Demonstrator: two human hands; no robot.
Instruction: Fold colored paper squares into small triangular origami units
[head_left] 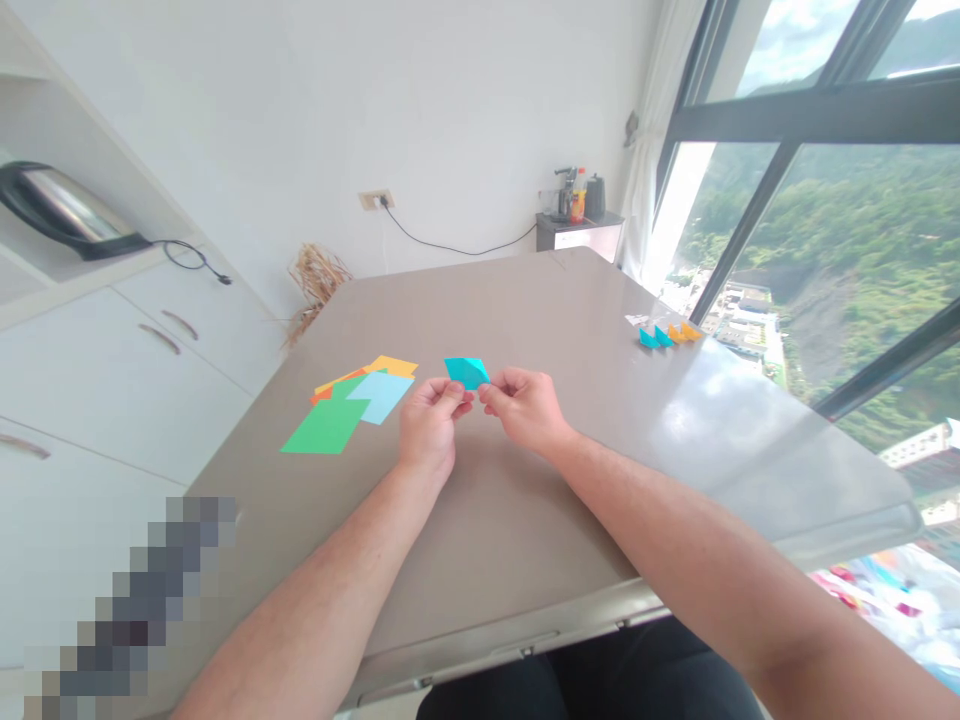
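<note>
A small piece of folded blue paper (466, 372) is held up over the middle of the table, with a crease line across its face. My left hand (431, 420) pinches its lower left edge between thumb and fingers. At its lower right corner, my right hand (529, 405) grips it in the same way. Left of my hands lie loose paper sheets: a green sheet (326, 425), a light blue sheet (381, 396) and a yellow-orange sheet (395, 366), partly overlapping. The fingertips partly cover the folded paper's lower edge.
On the table (480, 540), far right, folded blue paper boats (656, 338) and orange paper boats (684, 333) stand in a row by the window. A kettle (71, 210) sits on the left shelf. Dried stalks (319, 280) stand behind the table's left corner.
</note>
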